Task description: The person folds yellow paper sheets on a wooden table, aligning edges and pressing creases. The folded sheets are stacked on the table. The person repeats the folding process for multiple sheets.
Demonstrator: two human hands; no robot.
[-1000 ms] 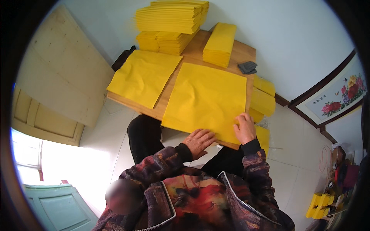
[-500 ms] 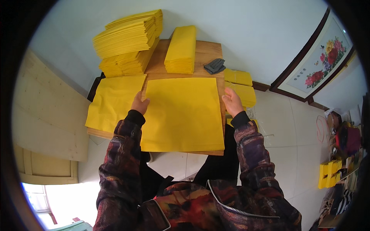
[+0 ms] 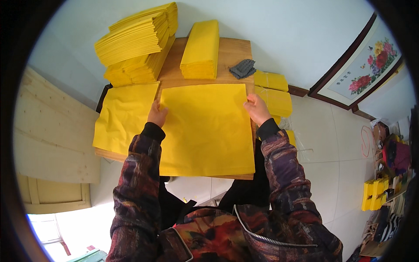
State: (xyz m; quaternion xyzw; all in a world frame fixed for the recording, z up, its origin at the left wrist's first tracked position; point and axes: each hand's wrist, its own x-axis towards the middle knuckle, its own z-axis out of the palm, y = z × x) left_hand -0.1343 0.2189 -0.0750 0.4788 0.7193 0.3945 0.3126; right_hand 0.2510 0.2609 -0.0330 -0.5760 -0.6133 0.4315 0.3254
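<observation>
— What's new with the hands?
— They have left the near edge and corner, where they were a second ago. Now the left hand (image 3: 157, 114) is at the left side of the yellow sheet (image 3: 205, 131) and the right hand (image 3: 259, 110) at its right side. Half a second ago the right stood just off the edge; now it meets it.

— Are the fingers clamped?
— I can't tell. On each hand they're curled in at the edge, but what lies under the sheet is hidden.

— And what does that mean for the work?
— As I judge it, both sides of the sheet are under control at once, good for keeping it straight.

— Where does it lie?
— Flat at the near side of the wooden surface (image 3: 235, 48), right of a creased second sheet (image 3: 122, 113).

— Farther back?
— A narrow stack (image 3: 200, 46), with a grey cloth (image 3: 242, 68) to its right and a tall, layered pile (image 3: 133, 41) to its left, all but the cloth yellow.

— And the room?
— Yellow bundles (image 3: 275, 102) beyond the surface's right side, pale floor tiles (image 3: 314, 135), a wooden board (image 3: 52, 131) at left, and a framed flower picture (image 3: 364, 74) against the wall (image 3: 283, 35).
</observation>
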